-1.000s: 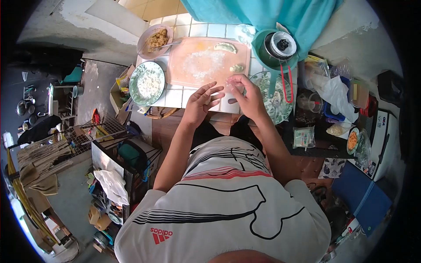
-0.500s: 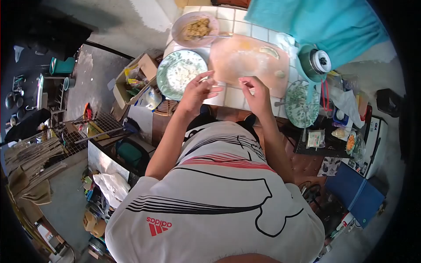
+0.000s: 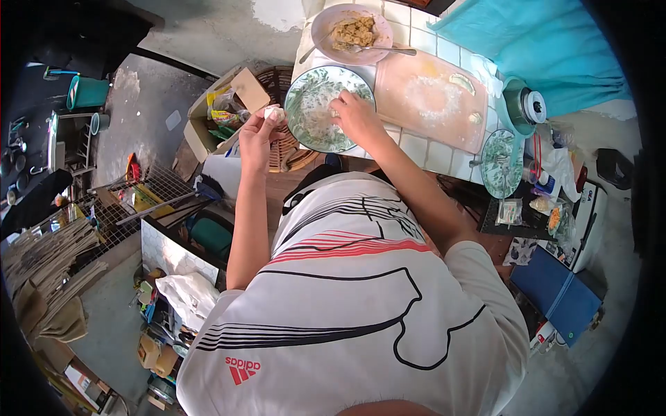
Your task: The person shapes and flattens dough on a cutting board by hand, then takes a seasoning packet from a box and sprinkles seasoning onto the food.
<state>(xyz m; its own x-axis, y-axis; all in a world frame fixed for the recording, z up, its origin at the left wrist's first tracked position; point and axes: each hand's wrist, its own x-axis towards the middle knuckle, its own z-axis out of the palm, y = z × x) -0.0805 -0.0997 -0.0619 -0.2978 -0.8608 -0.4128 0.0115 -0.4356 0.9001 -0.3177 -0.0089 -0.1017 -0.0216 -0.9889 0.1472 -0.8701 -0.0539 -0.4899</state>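
My left hand (image 3: 258, 137) is closed on a small white piece (image 3: 275, 113), pinched at the fingertips just left of the green-patterned plate. Over that plate (image 3: 305, 97), my right hand (image 3: 356, 118) reaches in with its fingers bent down onto the white floury contents; whatever lies under the fingertips is hidden. A pink bowl (image 3: 321, 26) of brown filling (image 3: 355, 32) with a spoon stands behind the plate. To the right lies a floured pink board (image 3: 395, 97) bearing a folded dumpling (image 3: 462, 84) and a small dough lump (image 3: 475, 118).
A second green-patterned plate (image 3: 501, 166) sits at the table's right end, near a green pot (image 3: 517, 107) with red handles. An open cardboard box (image 3: 200, 132) and a wicker stool (image 3: 300, 161) stand left of the table. Teal cloth (image 3: 548, 55) hangs behind.
The view has turned, shifting the table rightward. My hands have moved apart: the left is beside the plate with the white piece, the right has gone onto the plate's contents.
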